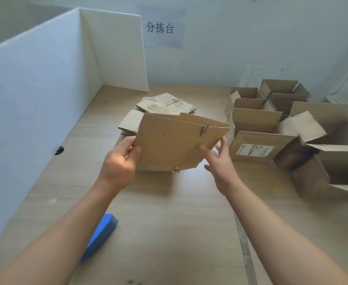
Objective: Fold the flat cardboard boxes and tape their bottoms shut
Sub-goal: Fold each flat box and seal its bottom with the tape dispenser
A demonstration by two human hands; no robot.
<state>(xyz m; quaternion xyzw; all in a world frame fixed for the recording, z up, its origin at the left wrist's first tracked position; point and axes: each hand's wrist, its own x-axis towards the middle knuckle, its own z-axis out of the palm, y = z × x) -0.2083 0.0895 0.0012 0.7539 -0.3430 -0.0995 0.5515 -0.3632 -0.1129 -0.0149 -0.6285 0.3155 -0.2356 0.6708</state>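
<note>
Above the table (169, 212), the left hand (118, 161) has its grip clamped on the flat box (169, 142); the right hand (220, 163) has its grip apart, merely touching; a lopsided pull could twist the box loose.

Covered, cropped, unreadable

The held flat brown cardboard blank (169, 142) hides the left hand's (119, 161) fingers and the near edge of the pile of flat brown cardboard blanks (164, 103). The left forearm (66, 233) covers part of the blue plastic tool (101, 235). The large open brown carton (333, 161) runs off the right edge. The white label's (255, 150) print is too small to read.
</note>
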